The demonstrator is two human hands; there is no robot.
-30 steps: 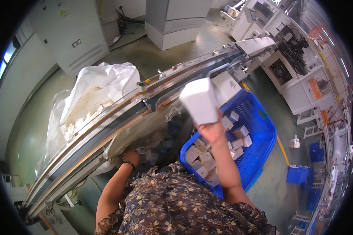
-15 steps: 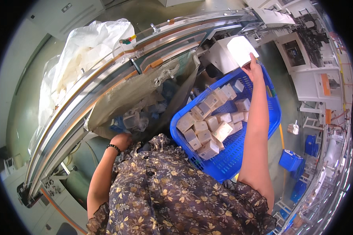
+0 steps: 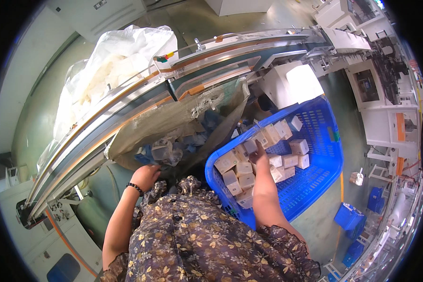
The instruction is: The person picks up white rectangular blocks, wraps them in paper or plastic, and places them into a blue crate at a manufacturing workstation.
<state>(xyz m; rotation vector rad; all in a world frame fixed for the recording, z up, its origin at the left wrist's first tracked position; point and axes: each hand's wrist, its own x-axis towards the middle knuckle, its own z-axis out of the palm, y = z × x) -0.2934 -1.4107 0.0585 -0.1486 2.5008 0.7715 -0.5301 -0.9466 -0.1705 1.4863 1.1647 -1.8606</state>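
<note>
My right hand (image 3: pixel 258 157) reaches down into a blue plastic basket (image 3: pixel 315 174), its fingers closed on a small white box (image 3: pixel 250 145) that sits among the others. Around it lie several more small white boxes (image 3: pixel 243 168), packed loosely in the basket's left half and middle. On the left, my left hand (image 3: pixel 145 176), with a dark bead bracelet at the wrist, has its fingers bent together close to the near edge of an open grey-beige woven sack (image 3: pixel 150 124). Whatever those fingers hold is hidden. Clear and blue plastic scraps (image 3: pixel 162 152) fill the sack.
A white carton (image 3: pixel 291 84) stands against the basket's far rim. Beyond the sack runs a long conveyor with metal rails (image 3: pixel 192 66). Behind that sits a big white plastic bag (image 3: pixel 115 61). Blue bins (image 3: pixel 350 216) and white machines (image 3: pixel 387 124) stand to the right.
My right hand has left the white carton at the far rim and come down to the small boxes in the basket. My left hand stays beside the sack. The whole view has shifted slightly.
</note>
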